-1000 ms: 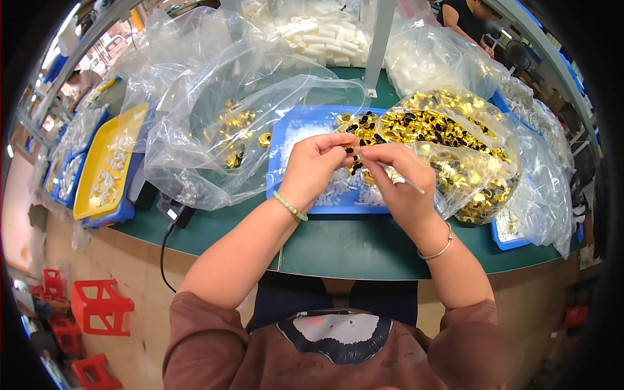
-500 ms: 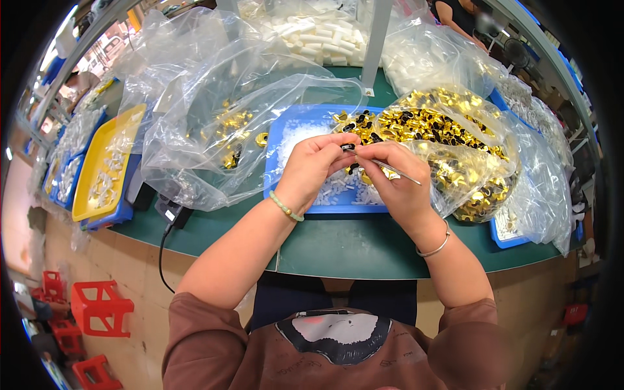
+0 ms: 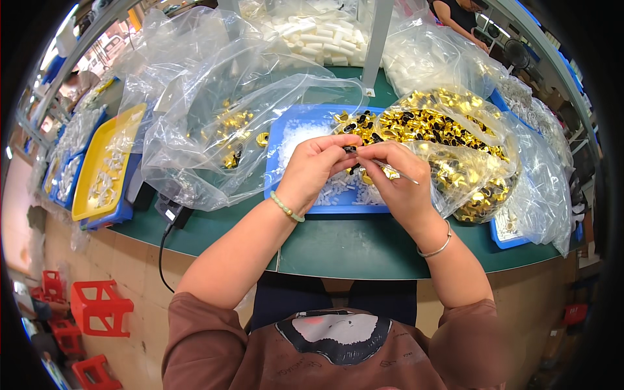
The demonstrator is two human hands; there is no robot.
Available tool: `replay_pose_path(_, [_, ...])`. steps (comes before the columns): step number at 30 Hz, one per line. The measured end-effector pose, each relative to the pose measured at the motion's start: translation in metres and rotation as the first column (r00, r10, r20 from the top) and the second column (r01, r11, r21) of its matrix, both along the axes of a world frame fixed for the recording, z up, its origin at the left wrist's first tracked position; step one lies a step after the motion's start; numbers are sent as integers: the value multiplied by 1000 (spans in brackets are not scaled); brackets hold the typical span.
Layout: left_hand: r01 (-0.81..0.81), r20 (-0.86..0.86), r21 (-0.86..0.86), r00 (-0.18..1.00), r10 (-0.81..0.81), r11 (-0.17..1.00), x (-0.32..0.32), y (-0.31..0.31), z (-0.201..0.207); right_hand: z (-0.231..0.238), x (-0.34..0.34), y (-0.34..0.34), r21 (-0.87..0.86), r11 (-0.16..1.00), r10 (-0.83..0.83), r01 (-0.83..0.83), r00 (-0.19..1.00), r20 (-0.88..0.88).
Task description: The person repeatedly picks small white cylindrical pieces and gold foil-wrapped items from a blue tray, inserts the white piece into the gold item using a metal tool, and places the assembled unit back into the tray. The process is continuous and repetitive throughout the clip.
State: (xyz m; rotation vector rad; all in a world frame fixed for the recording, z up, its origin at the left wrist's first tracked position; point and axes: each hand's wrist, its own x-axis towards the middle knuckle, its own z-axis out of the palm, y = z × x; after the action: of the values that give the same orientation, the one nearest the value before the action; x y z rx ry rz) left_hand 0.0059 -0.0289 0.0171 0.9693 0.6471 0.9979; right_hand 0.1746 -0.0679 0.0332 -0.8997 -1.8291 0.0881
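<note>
Small black part (image 3: pixel 351 149) pinched between hands, thin metal pin (image 3: pixel 395 171), glossy gold caps (image 3: pixel 448 130)

Both hands — left (image 3: pixel 312 166), right (image 3: pixel 398 185) — raised, fingertips pinched together.

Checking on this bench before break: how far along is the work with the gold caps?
Done: some small white pieces lie in the blue tray. In hand: the left hand and right hand meet over the tray on one small dark part, with a thin tool. Left: a large heap of gold caps fills the bag beside them.
</note>
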Motion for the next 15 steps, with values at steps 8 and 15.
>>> replay_pose_path(8, [-29,3,21,1000,29,999,1,2,-3,0,2,-1,-10,1000,-10,9,998,-60])
replay_pose_path(15, [-27,-36,35,999,28,999,1,1,-4,-1,0,-1,-33,999,-36,35,999,-28])
